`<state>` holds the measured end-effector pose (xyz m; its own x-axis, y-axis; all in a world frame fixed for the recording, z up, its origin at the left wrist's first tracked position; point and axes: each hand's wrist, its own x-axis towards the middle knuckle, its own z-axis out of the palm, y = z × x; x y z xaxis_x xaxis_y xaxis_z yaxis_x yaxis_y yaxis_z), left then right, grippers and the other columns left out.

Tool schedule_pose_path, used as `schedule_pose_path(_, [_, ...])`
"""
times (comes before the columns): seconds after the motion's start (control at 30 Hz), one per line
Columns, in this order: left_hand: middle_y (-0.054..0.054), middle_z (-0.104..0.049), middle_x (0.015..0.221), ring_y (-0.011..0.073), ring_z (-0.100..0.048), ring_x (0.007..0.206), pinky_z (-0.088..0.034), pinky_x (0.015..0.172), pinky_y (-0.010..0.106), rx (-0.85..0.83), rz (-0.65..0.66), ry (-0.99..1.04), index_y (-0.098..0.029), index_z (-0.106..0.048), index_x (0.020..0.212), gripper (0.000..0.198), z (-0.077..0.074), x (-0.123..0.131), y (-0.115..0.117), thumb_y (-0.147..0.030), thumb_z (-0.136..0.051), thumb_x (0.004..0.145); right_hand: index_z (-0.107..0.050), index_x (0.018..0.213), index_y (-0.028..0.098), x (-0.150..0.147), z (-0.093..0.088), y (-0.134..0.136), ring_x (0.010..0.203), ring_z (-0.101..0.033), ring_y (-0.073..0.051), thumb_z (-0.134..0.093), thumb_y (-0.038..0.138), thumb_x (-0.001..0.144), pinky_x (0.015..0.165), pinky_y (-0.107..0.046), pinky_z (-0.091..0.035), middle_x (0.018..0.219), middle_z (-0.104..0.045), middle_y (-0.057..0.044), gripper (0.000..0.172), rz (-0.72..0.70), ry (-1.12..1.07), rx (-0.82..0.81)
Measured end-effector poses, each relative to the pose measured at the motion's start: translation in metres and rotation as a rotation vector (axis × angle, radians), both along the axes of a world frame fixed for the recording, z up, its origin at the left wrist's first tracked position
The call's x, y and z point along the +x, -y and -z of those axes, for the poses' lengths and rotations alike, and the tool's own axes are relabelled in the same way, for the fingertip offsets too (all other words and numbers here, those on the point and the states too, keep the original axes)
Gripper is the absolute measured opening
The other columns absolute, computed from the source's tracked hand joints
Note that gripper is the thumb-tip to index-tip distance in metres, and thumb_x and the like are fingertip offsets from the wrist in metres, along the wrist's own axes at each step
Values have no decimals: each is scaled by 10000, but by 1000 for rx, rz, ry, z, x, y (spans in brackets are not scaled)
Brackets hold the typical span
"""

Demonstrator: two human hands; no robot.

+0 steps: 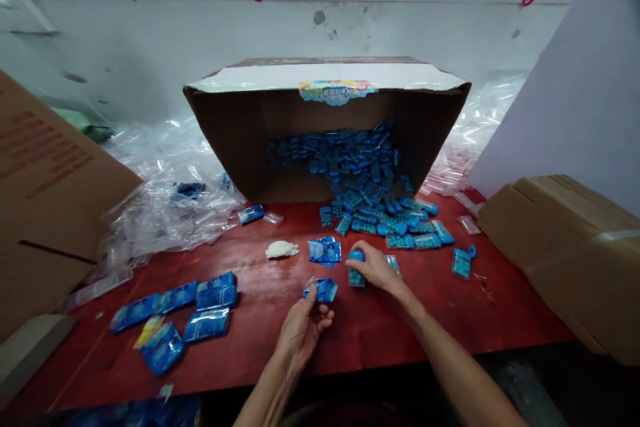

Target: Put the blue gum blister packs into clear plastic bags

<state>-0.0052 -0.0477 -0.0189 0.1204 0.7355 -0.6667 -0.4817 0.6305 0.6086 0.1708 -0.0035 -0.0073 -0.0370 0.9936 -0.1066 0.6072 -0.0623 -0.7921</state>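
My left hand (303,323) pinches a small blue plastic packet (323,289) between thumb and fingers, just above the red table. To its right, my right hand (376,265) grips a small clear bottle (357,273) with a blue cap and blue-green beads inside, held upright. Beyond the left hand lie a few flat blue packets (325,250) and a crumpled white wad (281,249). Another clear bead-filled container (393,263) is partly hidden behind my right hand. Many similar bottles (395,223) spill out past the right hand.
A cardboard box (215,140) on its side holds a heap of blue-capped bottles. Several blue packets (207,324) lie at left with a yellow one (149,331). Clear plastic pieces (170,167) pile behind them. Brown cartons (565,247) flank the red table (265,360).
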Motion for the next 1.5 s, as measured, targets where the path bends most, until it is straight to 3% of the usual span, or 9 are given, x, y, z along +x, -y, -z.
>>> schedule_pose_path(0.1, [-7, -556, 461, 107, -570, 452, -453, 413, 172, 29, -38, -2, -126, -512, 653, 256, 5, 0, 0, -351, -633, 649, -413, 957, 184, 1, -3, 13, 557, -581, -136, -307, 373, 823, 466, -274, -479, 708, -573, 7, 254, 54, -249, -94])
schedule_pose_path(0.23, [-2, -557, 465, 106, -561, 453, -446, 413, 177, 75, -40, -2, -119, -521, 642, 279, 7, 2, 0, -372, -638, 633, -388, 990, 191, -9, -8, 34, 515, -593, -122, -485, 357, 734, 386, -227, -486, 683, -562, 30, 320, 150, -815, -279])
schedule_pose_path(0.3, [0, -561, 466, 109, -558, 457, -448, 420, 184, 97, -41, -15, -117, -530, 639, 281, 6, 2, 0, -368, -655, 613, -408, 997, 191, -13, -9, 37, 489, -595, -119, -551, 343, 688, 353, -204, -477, 674, -564, 33, 372, 201, -890, -305])
schedule_pose_path(0.63, [10, -602, 532, 116, -549, 482, -463, 460, 229, 224, -122, -90, -107, -578, 671, 293, 4, -1, 0, -350, -692, 551, -381, 860, 201, -27, -10, 53, 519, -615, -131, -645, 354, 641, 353, -184, -479, 665, -561, 50, 375, 342, -1075, -246])
schedule_pose_path(0.93, [-16, -592, 564, 104, -551, 515, -478, 481, 224, 198, -194, -45, -138, -566, 715, 257, 3, -1, 0, -336, -671, 589, -362, 856, 206, -35, -5, 61, 496, -605, -116, -653, 383, 637, 358, -181, -476, 678, -551, 57, 405, 372, -1089, -214])
schedule_pose_path(1.2, [-8, -573, 487, 104, -529, 461, -459, 454, 219, 187, -105, -55, -125, -557, 645, 280, 6, -6, -2, -356, -688, 559, -370, 854, 195, -26, -1, 58, 455, -581, -98, -621, 348, 673, 340, -180, -475, 668, -537, 55, 346, 254, -1051, -261])
schedule_pose_path(1.33, [-3, -583, 492, 111, -537, 466, -466, 480, 236, 215, -62, -46, -124, -555, 629, 285, 7, -9, -1, -354, -699, 542, -369, 842, 196, -28, -4, 57, 453, -581, -102, -646, 347, 643, 329, -176, -469, 648, -529, 61, 373, 328, -1005, -244])
schedule_pose_path(1.5, [2, -622, 578, 125, -569, 511, -480, 511, 255, 247, -109, -56, -126, -575, 685, 260, 6, -9, -2, -331, -684, 569, -358, 853, 210, -40, 3, 66, 501, -587, -107, -642, 356, 656, 373, -209, -498, 682, -523, 61, 375, 400, -1055, -174])
